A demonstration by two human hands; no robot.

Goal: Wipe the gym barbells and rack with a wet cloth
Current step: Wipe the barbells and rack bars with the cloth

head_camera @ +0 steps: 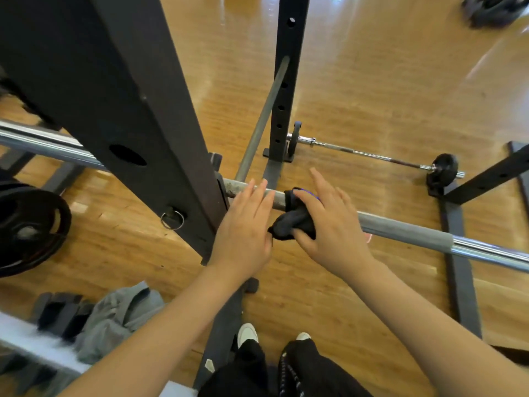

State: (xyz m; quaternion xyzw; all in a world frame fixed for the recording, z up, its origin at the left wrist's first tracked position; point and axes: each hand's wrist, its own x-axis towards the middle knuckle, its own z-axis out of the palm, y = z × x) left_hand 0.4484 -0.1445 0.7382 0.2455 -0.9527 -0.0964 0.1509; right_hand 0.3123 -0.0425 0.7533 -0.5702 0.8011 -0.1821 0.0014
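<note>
Here, the right hand (pixel 329 224) is gripping a dark cloth (pixel 294 222) and pressing it on the barbell (pixel 406 229) in the middle of the frame. The left hand (pixel 246 227) is lying flat with straight fingers on the bar, holding nothing, just beside the rack post (pixel 137 116). The bar is running long from middle left to lower right, so the right hand is nearer the unwiped part. The cloth is hiding the bar under it, and the post is hiding the bar's left part.

Right hand (pixel 332 224), cloth (pixel 294 217), barbell (pixel 400 229)
</note>
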